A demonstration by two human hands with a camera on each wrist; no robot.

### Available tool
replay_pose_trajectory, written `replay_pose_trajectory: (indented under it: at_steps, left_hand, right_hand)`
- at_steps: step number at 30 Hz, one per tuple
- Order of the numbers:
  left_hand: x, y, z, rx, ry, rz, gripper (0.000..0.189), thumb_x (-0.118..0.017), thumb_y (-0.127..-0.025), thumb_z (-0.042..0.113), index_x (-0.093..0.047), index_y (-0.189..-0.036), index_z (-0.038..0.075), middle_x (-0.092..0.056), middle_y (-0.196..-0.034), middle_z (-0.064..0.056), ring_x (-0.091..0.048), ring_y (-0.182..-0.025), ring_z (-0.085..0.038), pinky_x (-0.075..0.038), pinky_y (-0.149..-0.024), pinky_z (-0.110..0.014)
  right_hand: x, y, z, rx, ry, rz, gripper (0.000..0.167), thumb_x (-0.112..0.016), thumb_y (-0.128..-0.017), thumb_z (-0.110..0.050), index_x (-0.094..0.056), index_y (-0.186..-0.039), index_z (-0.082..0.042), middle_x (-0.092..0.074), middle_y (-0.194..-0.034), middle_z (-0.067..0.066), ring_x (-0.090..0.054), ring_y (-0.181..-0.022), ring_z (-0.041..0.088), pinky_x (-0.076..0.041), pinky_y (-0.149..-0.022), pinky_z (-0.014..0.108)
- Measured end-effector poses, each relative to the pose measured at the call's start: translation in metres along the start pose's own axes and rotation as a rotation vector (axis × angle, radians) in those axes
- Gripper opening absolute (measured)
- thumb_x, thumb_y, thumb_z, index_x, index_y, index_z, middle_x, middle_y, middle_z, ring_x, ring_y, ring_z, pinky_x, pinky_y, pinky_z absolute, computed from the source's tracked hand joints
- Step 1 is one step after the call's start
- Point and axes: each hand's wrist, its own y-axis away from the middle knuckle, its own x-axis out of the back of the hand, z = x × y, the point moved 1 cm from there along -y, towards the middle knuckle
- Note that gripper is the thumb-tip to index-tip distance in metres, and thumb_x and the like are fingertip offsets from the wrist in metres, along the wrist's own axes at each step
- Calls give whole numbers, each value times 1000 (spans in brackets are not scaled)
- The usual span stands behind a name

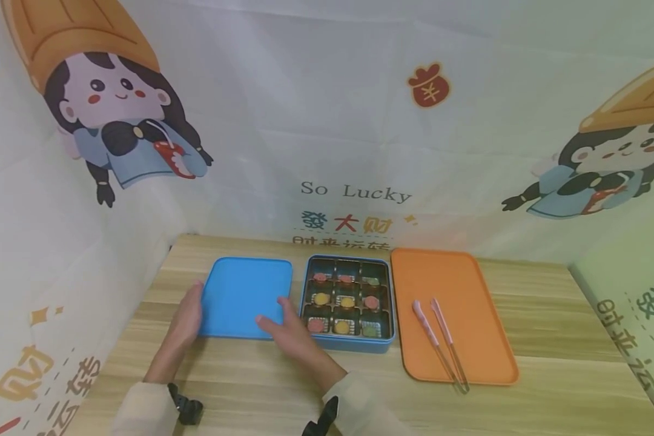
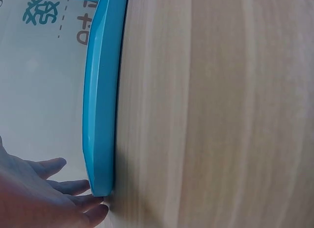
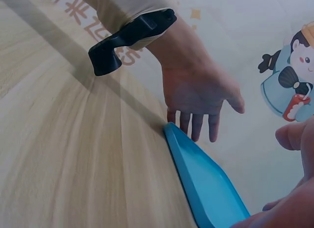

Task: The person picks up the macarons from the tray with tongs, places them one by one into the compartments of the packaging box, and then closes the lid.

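Observation:
A flat blue lid (image 1: 245,297) lies on the wooden table, left of a blue box (image 1: 349,346) with a dark divided insert. Small red, yellow and green pieces sit in the box's compartments. My left hand (image 1: 188,315) is at the lid's left edge, and in the left wrist view its extended fingers (image 2: 73,187) reach the lid's corner. My right hand (image 1: 297,339) is at the lid's lower right, thumb and forefinger spread over that corner. Its other fingers are mostly hidden in the head view. The right wrist view shows the lid (image 3: 206,184) between both hands.
Right of the box lies an orange tray (image 1: 490,345), close beside it. Tongs (image 1: 441,339) with pink-and-white ends rest on the tray, their metal bend over its front edge. A printed cloth backdrop (image 1: 327,121) rises behind the table (image 1: 550,321).

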Motion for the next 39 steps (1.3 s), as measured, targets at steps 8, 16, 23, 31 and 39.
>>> replay_pose_trajectory:
  at_steps: [8, 16, 23, 31, 39]
  left_hand:
    - [-3, 1, -1, -13, -43, 3, 78, 5, -101, 54, 6, -157, -1, 8, -163, -24, 6, -150, -42, 1, -123, -55]
    - [-1, 1, 1, 5, -18, 34, 76, 2, -103, 50, -2, -157, -3, 2, -163, -26, 2, -151, -42, 0, -123, -53]
    - [5, 1, 3, 15, -13, 50, 71, 1, -104, 47, 0, -157, -1, 2, -163, -25, 2, -151, -42, -1, -123, -54]
    - [9, 2, 7, 49, -23, 65, 74, 0, -103, 50, 0, -157, -1, 0, -163, -27, 0, -150, -44, -2, -122, -56]
    - [14, 6, 13, -3, -57, 81, 74, 0, -103, 50, -2, -158, 1, -2, -164, -25, -2, -151, -43, -3, -123, -56]
  right_hand:
    - [-7, -3, 4, -82, -104, 48, 80, -61, -96, -40, -23, -156, -3, -22, -162, 22, -19, -149, 43, -19, -118, 62]
    - [-10, -5, 0, -114, -158, 63, 77, -63, -95, -41, -29, -154, -4, -27, -160, 20, -29, -145, 43, -28, -115, 61]
    - [-10, -5, -5, -101, -188, 63, 63, -64, -94, -38, -45, -145, -8, -42, -151, 17, -45, -134, 39, -38, -109, 59]
    - [-7, -3, -17, -91, -188, 60, 59, -67, -91, -36, -50, -141, -10, -45, -148, 14, -46, -132, 38, -37, -108, 60]
    - [-4, -2, -25, -45, -144, 43, 57, -68, -91, -32, -50, -141, -10, -46, -148, 12, -46, -132, 36, -38, -108, 60]
